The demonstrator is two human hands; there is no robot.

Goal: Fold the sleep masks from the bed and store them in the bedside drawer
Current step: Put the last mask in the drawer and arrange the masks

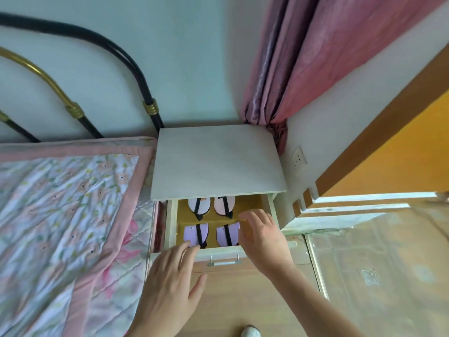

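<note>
Closest to my lens is the left hand (170, 283), palm down with its fingers (188, 249) spread and released, the tips reaching the front edge of the open drawer (171, 222). Across from it I see the right hand (261, 235) reaching over the drawer's right half, fingers loosely splayed and gripping nothing; its fingertips lie at the right edge of the near right mask.

Inside the drawer, on a yellow-brown bottom, four folded sleep masks lie in two rows of two. At the front sit the near left lilac mask (192, 235) and the near right lilac mask (227, 235), each crossed by a black strap. Behind them lie the far left white mask (198, 205) and the far right pink mask (223, 205), partly hidden under the bedside cabinet top (217, 161). All four lie apart from one another.

A metal handle (224, 261) runs along the drawer front. To the left I see the bed (60, 203) with its floral quilt; no mask shows on the part of it in view. I can read no writing on any mask or on the cabinet.
</note>
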